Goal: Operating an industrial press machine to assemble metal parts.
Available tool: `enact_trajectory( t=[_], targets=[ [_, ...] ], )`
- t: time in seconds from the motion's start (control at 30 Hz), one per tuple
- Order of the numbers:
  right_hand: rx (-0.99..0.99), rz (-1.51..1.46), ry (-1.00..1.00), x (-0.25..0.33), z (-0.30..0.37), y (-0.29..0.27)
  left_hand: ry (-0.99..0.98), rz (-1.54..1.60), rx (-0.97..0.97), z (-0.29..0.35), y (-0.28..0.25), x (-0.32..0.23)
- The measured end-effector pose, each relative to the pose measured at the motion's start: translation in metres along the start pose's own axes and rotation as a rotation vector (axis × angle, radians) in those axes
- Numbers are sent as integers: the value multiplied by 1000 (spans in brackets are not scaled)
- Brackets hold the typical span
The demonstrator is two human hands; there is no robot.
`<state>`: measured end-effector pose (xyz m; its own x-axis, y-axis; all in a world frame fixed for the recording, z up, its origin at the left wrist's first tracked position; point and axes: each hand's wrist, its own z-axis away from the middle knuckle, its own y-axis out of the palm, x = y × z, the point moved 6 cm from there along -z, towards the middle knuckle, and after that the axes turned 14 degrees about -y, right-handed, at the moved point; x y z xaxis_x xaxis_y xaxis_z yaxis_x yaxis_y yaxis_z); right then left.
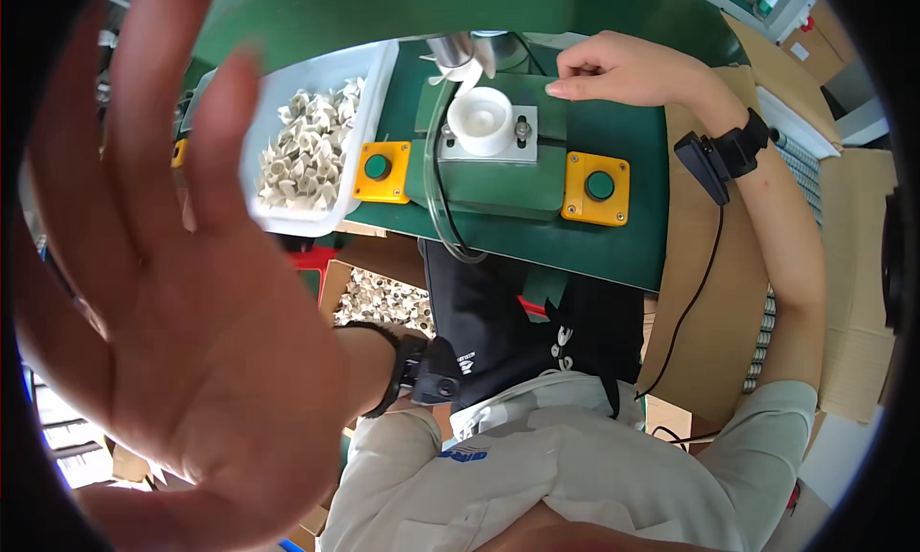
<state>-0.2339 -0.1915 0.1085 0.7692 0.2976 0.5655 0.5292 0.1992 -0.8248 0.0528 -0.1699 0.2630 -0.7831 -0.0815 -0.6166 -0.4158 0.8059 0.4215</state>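
Observation:
My left hand is raised large and close to the camera, palm showing. Its fingers are spread, slightly blurred, and nothing is in it. At the far right of the machine, my right hand hovers over or rests by the green base, loosely curled with the thumb apart and no object visible in it. Left of its thumb, a white round cup-like fixture sits on a metal plate. Directly above stands a metal press ram, with a white curved plastic piece at its lower end.
Yellow boxes with green push buttons flank the base. A white bin of small white plastic parts stands left; a cardboard box of similar parts sits below the table. Clear tubing hangs in front; cardboard stands right.

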Motion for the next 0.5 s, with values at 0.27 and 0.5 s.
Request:
enact_trajectory(
  t=[0.27,0.5],
  targets=[
    [-1,36,-22,10,-2,5,29,-26,-23,19,10,-4],
    [-6,44,-1,2,2,2,-19,-14,-21,31,12,-7]
  ],
)
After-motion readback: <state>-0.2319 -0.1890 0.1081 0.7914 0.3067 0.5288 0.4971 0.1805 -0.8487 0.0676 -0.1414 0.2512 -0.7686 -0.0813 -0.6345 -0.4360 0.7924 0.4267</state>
